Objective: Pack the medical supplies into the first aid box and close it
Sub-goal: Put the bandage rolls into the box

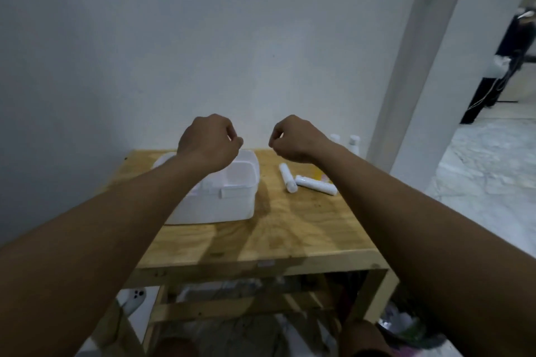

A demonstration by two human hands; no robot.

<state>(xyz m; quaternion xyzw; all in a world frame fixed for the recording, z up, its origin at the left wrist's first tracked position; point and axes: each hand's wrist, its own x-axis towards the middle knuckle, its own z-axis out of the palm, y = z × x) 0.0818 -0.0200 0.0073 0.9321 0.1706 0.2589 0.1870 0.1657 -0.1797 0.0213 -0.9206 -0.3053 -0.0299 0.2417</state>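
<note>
A white plastic first aid box (229,197) stands on the left half of a small wooden table (290,235); its lid is on and a latch shows on the front. Two white bandage rolls (307,181) lie to its right, touching at one end. A yellow item (322,175) peeks out behind them under my right forearm. Two small white bottles (352,142) stand at the table's far right corner. My left hand (207,140) hovers above the box's far edge, fingers curled, holding nothing. My right hand (293,138) hovers above the table beyond the rolls, also curled and empty.
A white wall rises directly behind the table, and a white pillar (417,95) stands at the right. Clutter sits on the shelf under the table (246,293). A white game controller (135,297) lies on the floor at lower left.
</note>
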